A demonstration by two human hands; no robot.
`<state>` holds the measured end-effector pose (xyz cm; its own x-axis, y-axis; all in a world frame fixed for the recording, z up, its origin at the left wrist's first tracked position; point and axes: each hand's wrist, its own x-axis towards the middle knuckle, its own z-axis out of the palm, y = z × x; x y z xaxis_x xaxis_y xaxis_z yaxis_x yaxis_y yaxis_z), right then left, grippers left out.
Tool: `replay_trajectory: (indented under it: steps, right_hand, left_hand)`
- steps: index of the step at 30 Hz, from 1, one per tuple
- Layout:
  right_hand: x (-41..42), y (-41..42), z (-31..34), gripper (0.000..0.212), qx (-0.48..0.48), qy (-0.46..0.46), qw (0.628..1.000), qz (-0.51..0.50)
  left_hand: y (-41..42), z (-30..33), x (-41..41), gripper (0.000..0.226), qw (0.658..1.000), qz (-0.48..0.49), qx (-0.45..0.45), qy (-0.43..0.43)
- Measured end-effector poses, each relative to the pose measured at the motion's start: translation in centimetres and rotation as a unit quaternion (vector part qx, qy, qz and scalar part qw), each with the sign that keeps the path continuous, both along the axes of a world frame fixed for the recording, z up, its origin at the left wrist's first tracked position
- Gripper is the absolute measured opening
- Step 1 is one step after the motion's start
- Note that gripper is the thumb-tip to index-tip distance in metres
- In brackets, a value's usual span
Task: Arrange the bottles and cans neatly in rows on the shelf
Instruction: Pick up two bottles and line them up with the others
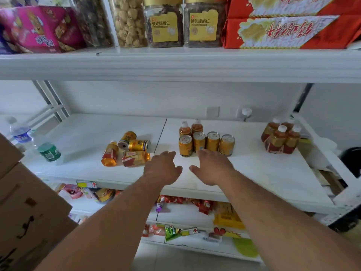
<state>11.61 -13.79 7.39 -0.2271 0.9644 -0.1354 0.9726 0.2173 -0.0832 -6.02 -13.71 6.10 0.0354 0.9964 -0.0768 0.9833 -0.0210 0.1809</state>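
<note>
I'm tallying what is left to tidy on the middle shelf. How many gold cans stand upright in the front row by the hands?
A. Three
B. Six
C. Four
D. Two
C: the row of upright gold cans holds four side by side, while two more gold cans lie tipped over to the left.

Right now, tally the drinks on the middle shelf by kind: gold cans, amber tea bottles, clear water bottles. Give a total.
Gold cans: 6, with 4 upright in a row and 2 lying down.
Amber tea bottles: 8, with 2 upright behind the row, 2 lying down and 4 grouped at the right.
Clear water bottles: 2, at the left.
Total: 16
</note>
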Motion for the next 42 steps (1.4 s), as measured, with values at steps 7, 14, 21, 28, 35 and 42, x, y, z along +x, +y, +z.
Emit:
replay_trajectory:
  steps: [7,14,21,28,35,42]
  right_hand:
    - [0.5,5.3,-0.1,0.053,0.021,0.052,0.998,-0.015]
    - [0.0,10.9,-0.9,0.053,0.024,0.058,0.996,-0.061]
    - [-0.8,15.8,-2.6,0.064,0.041,0.061,0.988,-0.138]
    - [-1.2,19.5,-3.9,0.068,0.038,0.091,0.976,-0.194]
    - [-1.1,23.5,-5.3,0.066,-0.012,0.146,0.965,-0.218]
    - [-1.3,25.8,-6.3,0.045,-0.029,0.168,0.956,-0.24]
  left_hand:
    - [4.8,0.1,0.0,0.071,1.0,0.015,-0.007,-0.025]
    - [11.6,-0.3,-1.4,0.075,0.998,0.004,0.006,-0.059]
    - [19.1,-1.9,-3.0,0.088,0.991,-0.044,-0.036,-0.118]
    - [24.0,-3.9,-2.6,0.093,0.976,-0.092,-0.071,-0.183]
    - [27.3,-5.5,-1.4,0.094,0.951,-0.075,-0.115,-0.278]
    - [28.1,-5.7,-0.5,0.027,0.944,-0.114,-0.109,-0.29]
